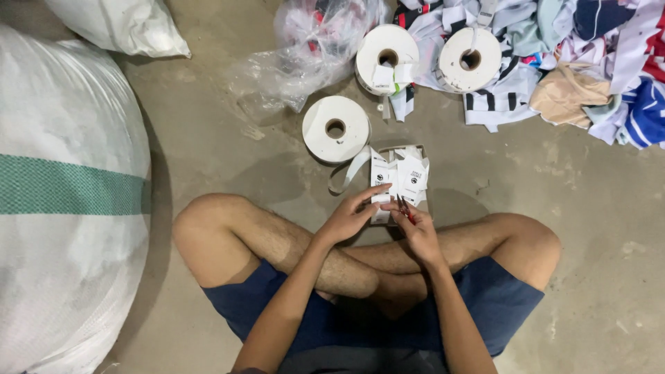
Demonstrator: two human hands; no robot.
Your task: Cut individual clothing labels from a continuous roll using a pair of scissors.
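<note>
Seated person, cross-legged on a concrete floor (554, 173), viewed from above. The left hand (346, 218) pinches the end of a white label strip (380, 185) between thumb and fingertips, just above the crossed shins. The right hand (415, 232) is closed around small red-handled snips (404, 208), whose blades meet the strip beside the left fingertips. The strip runs in a loose loop (346, 176) up to a white label roll (336, 129) lying flat on the floor directly ahead of the knees. Just beyond the hands stands a small open cardboard box (424, 201) holding cut white labels (412, 173) with dark printing. Two further white rolls (388, 59) (471, 59) lie farther off, near the top edge of the floor area, the first beside a crumpled clear plastic bag (312, 48), the second against a heap of mixed garments (589, 62) in the far right corner. A large white woven sack with a green band (62, 194) fills the left side; a smaller white bag (121, 24) lies beyond it
</note>
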